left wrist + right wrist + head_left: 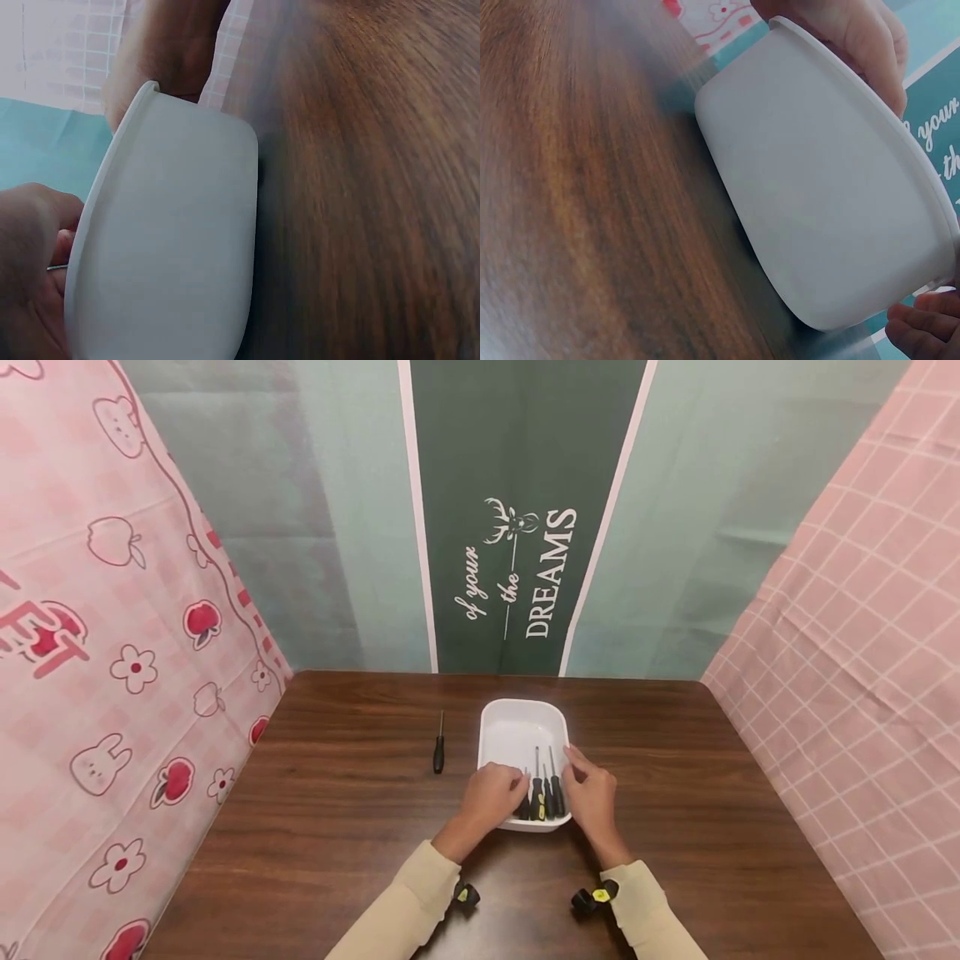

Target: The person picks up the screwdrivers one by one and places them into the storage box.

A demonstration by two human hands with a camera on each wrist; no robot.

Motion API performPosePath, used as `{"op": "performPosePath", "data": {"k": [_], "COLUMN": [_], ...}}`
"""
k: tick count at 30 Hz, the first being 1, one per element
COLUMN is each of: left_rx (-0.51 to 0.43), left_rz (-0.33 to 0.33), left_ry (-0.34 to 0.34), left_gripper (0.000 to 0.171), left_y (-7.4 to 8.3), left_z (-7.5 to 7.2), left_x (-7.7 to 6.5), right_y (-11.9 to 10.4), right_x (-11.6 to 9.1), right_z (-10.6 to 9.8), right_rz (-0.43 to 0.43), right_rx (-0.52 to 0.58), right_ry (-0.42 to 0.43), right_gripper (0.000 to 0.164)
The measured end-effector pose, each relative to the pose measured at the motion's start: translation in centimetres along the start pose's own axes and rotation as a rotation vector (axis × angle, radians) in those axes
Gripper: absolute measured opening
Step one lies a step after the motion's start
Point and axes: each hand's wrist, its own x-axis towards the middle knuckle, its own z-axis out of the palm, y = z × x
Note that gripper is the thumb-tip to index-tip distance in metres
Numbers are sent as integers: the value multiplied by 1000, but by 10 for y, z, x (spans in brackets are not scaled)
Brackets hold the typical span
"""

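Observation:
A white tray (517,727) with rounded corners sits on the table, and several screwdrivers with black or black-and-yellow handles (537,802) lie side by side at its near end. My left hand (491,795) reaches over the tray's left rim. Its curled fingers pinch a screwdriver; a thin metal shaft (56,267) shows at them in the left wrist view, while the hand covers part of the tool. On the opposite side, my right hand (592,789) grips the right rim, thumb towards the inside and fingers (922,330) along the outer wall.
One black-handled screwdriver (438,754) lies apart on the brown wooden table (337,827), left of the tray, its shaft pointing to the back. Patterned cloths hang along the left side, the right side and the back edge.

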Motion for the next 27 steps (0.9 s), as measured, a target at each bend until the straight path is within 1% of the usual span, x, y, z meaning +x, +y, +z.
{"op": "performPosePath", "data": {"k": [4,7,10,13,18,21,24,27], "left_rx": [-34,-55,-71,-88,-117,-118,-110,-103], "left_rz": [-13,-32,-34,-24,6,13,4,-8], "left_ry": [45,57,66,98,160,184,199,198], "left_gripper": [44,38,30,25,23,21,20,19], "left_y": [-8,-13,-13,-13,-11,-10,-13,-16], "left_z": [-9,-13,-13,-11,-9,-9,-10,-11], "left_x": [-3,-6,-7,-6,-4,-2,-4,-7], "right_y": [-3,-4,-3,-1,3,3,3,3], "right_x": [-1,-2,-4,-5,-5,-4,-6,-8], "right_z": [8,12,10,8,3,0,0,1], "right_rz": [-5,1,13,3,-13,-14,0,12], "right_rx": [29,46,47,29,4,0,7,14], "right_ry": [-24,-42,-36,-19,11,16,10,9], "right_gripper": [28,28,28,29,30,30,29,29]}}
